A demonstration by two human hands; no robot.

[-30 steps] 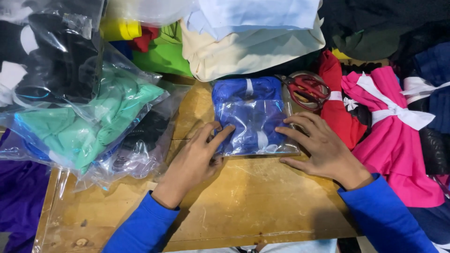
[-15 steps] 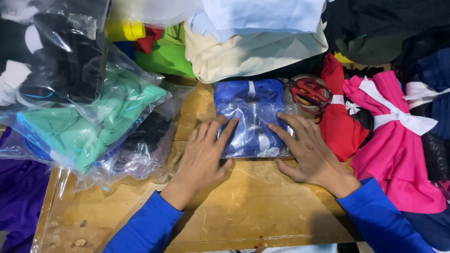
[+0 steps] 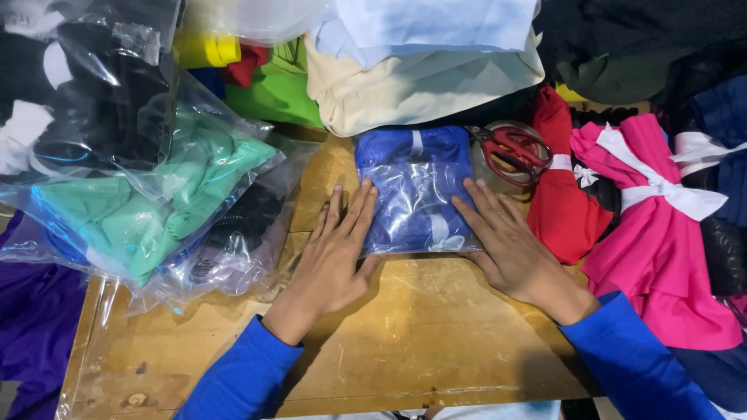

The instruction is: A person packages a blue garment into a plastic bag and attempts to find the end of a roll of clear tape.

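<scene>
A folded blue garment sealed in a clear plastic bag (image 3: 416,194) lies on the wooden table (image 3: 405,334). My left hand (image 3: 334,253) lies flat with fingers straight against the bag's left edge. My right hand (image 3: 506,241) lies flat against its right edge, fingers pointing up the side. Both hands flank the bag and grip nothing. Blue sleeves cover both forearms.
Red-handled scissors (image 3: 513,152) rest just right of the bag. Bagged green clothing (image 3: 148,198) and black clothing (image 3: 93,101) pile up at left. Cream and white fabric (image 3: 420,70) sits behind. Red cloth (image 3: 560,194) and pink cloth with white ribbon (image 3: 654,210) crowd the right.
Both hands slid off the top of the bag to its sides, and the fingers straightened out flat along the left and right edges.
</scene>
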